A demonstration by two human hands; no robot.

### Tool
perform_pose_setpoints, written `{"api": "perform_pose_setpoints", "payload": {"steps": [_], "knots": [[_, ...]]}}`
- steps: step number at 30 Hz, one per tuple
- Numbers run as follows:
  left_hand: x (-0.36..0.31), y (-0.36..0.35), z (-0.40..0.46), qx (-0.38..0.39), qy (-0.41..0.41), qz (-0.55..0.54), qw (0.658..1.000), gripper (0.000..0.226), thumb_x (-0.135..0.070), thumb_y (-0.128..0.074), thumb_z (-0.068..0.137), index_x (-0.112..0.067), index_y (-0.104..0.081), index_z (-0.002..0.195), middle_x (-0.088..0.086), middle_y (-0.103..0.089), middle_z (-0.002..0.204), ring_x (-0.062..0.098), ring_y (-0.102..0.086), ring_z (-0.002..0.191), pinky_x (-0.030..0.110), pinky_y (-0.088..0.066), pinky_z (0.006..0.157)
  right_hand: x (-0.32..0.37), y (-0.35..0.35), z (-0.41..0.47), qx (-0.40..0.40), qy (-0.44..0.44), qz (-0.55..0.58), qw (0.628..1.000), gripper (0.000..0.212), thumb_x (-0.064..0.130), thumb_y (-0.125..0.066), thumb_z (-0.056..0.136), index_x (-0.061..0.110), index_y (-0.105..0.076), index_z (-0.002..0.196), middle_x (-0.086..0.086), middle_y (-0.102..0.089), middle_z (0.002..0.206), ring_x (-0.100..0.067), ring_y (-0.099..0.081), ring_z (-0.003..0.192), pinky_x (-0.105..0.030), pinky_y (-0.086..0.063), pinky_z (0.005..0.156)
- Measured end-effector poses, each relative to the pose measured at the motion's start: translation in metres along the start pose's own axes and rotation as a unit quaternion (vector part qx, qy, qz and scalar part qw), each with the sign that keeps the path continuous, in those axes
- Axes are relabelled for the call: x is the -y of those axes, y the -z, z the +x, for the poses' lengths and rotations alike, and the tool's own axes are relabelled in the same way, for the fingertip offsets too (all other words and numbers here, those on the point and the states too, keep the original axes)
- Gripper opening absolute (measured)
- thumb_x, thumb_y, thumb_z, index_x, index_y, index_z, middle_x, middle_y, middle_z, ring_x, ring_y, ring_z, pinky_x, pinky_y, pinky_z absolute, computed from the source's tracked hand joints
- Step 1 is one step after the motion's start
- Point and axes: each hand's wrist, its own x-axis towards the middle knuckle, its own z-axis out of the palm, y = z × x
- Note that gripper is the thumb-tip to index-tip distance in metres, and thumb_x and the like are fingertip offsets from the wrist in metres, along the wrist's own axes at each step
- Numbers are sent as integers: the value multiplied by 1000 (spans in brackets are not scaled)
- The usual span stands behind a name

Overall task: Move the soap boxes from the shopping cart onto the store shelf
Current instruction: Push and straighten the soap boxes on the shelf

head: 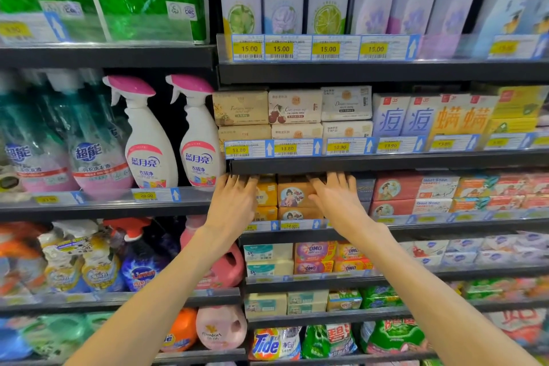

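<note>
- Spray bottles (175,134): two white trigger bottles with pink heads stand upright on the left bay's shelf, well clear of the working area and not part of the task.
- Left hand (233,202): reaches into the shelf opening at the left end of the soap row. The fingers are extended and slightly spread, and the fingertips pass under the lip of the shelf above. Whether they rest on a box cannot be told, since the hand covers whatever lies behind it.
- Yellow soap boxes (266,196): stacked just right of the left hand and partly hidden by it.
- Orange soap boxes (295,197): a stack printed with a figure sits between the two hands, faces forward, on the store shelf (416,227). The hands flank this stack, which suggests that boxes are being pushed back and squared with the row.
- Right hand (335,199): enters the same opening to the right of the orange stack. The fingers are extended and spread, with no visible pinch or curl round a box; contact at the fingertips is hidden in shadow.
- Red soap boxes (395,197): these stand further right on the same shelf, apart from both hands.
- Shopping cart: not in view, so remaining stock cannot be judged.
</note>
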Motion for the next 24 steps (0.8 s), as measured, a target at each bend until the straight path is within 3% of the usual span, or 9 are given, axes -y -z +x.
{"api": "perform_pose_setpoints", "payload": {"steps": [5,10,13,15,19,24], "knots": [[1,-2,-2,-5,-3,5,1000,36,-17,-54,90,-9,-57,126,14,-68,109,33,-59,107,45,-42,97,-1,-9,0,-6,4,12,1000,54,33,-72,88,21,-53,137,-22,-55,130,-45,-49,125,-61,-41,101],[0,-2,-1,-5,-4,12,1000,37,-17,-53,91,-9,-56,127,12,-69,105,33,-59,103,45,-41,97,-10,-11,6,36,22,39,998,51,39,-41,104,26,-32,152,-16,-44,146,-37,-31,142,-59,-16,117],[0,-1,-1,3,-2,11,1000,39,-18,-53,88,-8,-58,125,13,-69,105,33,-60,103,45,-41,98,-14,-4,15,83,24,58,995,55,42,-35,105,34,-16,156,-9,-34,156,-32,-20,148,-57,-5,120],[0,0,0,7,-4,16,1000,41,-18,-54,86,-7,-60,124,14,-70,104,33,-60,102,45,-41,97,-12,-1,16,93,37,54,994,58,40,-35,106,33,-10,157,-8,-33,158,-32,-22,148,-56,-6,120],[-1,-1,-1,10,-1,15,1000,41,-21,-51,88,-7,-60,125,12,-70,108,31,-61,103,43,-40,99,-4,-2,12,54,58,40,996,57,32,-39,105,24,-18,157,-9,-52,144,-31,-42,137,-57,-14,119],[2,-7,-3,-23,4,9,1000,25,-20,-55,93,-8,-65,113,10,-68,108,29,-60,103,41,-38,103,-6,-9,11,18,69,37,997,55,26,-49,101,21,-33,153,-9,-60,134,-32,-51,128,-61,-16,117]]}}
